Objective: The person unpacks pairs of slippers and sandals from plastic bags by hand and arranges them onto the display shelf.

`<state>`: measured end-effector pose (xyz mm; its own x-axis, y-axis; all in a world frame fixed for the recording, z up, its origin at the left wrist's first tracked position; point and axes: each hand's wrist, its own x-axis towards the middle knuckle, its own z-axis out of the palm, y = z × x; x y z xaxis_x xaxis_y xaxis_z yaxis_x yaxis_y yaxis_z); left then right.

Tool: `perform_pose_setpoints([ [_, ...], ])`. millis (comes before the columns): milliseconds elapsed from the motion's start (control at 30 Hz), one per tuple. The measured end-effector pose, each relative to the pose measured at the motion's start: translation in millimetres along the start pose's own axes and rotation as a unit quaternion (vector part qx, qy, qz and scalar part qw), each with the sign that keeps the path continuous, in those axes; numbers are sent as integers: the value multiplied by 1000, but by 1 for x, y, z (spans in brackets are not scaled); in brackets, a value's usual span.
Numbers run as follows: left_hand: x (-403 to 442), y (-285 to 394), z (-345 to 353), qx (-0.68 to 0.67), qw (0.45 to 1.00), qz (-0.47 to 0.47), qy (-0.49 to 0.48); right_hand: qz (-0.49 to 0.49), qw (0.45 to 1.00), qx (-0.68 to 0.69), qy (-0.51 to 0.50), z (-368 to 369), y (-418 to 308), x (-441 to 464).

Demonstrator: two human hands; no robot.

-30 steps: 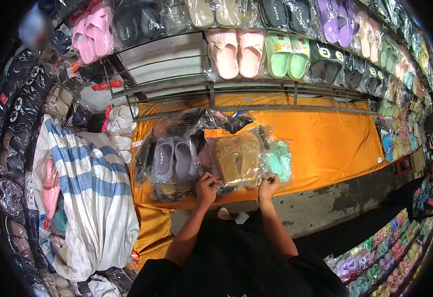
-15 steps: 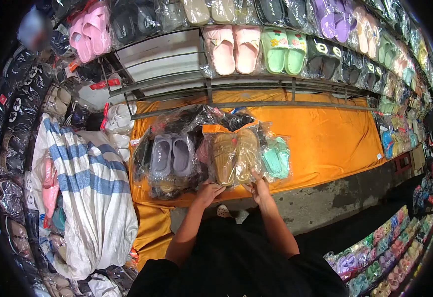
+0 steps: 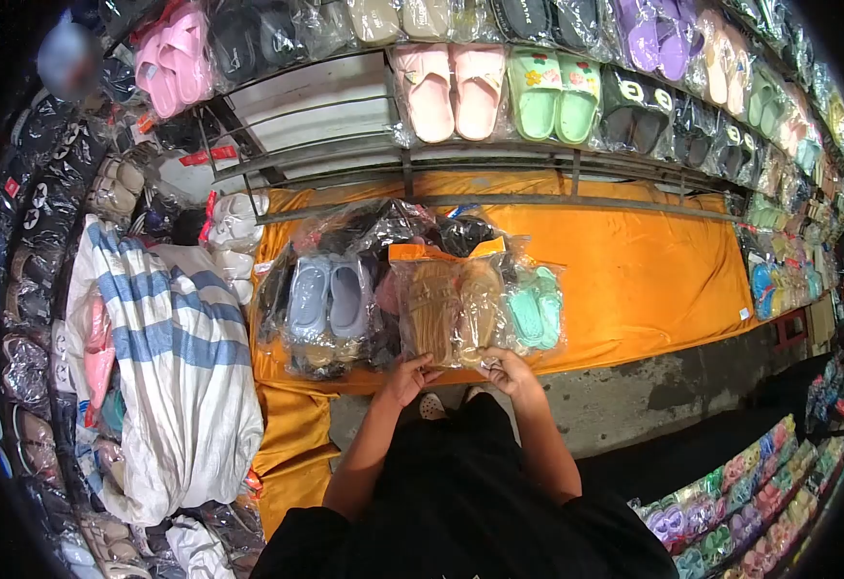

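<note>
A clear plastic bag with an orange top strip holds a pair of tan sandals (image 3: pixel 433 314) in front of me. My left hand (image 3: pixel 408 378) grips the bag's lower left corner, fingers closed on the plastic. At the lower right corner, my right hand (image 3: pixel 505 370) pinches the bag's edge. Left of it lies a bagged pair of grey-blue slippers (image 3: pixel 349 304), and to the right a bagged mint green pair of sandals (image 3: pixel 536 309). Dark bagged footwear (image 3: pixel 383 230) is heaped behind them.
Orange cloth (image 3: pixel 644 270) covers the low platform. A metal rack (image 3: pixel 489 201) runs behind it, with bagged slippers (image 3: pixel 456 92) above. To the left sits a white and blue striped sack (image 3: pixel 185 386); more bagged footwear (image 3: pixel 731 502) lines the lower right.
My right hand has shifted slightly right and down along the bag's bottom edge. The bag of tan sandals now catches more glare, and the grey slippers look paler.
</note>
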<state>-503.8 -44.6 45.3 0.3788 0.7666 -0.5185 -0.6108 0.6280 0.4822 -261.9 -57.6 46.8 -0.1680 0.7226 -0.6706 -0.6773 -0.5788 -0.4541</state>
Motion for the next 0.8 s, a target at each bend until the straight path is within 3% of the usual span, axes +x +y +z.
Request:
perform_pose_setpoints([
  [67,-3,-4,-5,2,1000,10,12,32,999,-19,-24,-3,-1,1],
  [267,-18,4,19,-20,995,65,75,-27,999,-15,-36,5,-3,10],
  [333,-13,1,-1,-31,992,124,-16,-61,996,22,-66,15,-2,15],
  [667,-20,56,24,-80,972,220,2,-136,984,-78,-80,102,-27,17],
  [767,-9,90,16,-36,970,241,25,-192,974,-50,-108,126,-30,39],
  [800,9,97,-9,132,946,293,34,-197,975,-43,-99,146,-36,34],
])
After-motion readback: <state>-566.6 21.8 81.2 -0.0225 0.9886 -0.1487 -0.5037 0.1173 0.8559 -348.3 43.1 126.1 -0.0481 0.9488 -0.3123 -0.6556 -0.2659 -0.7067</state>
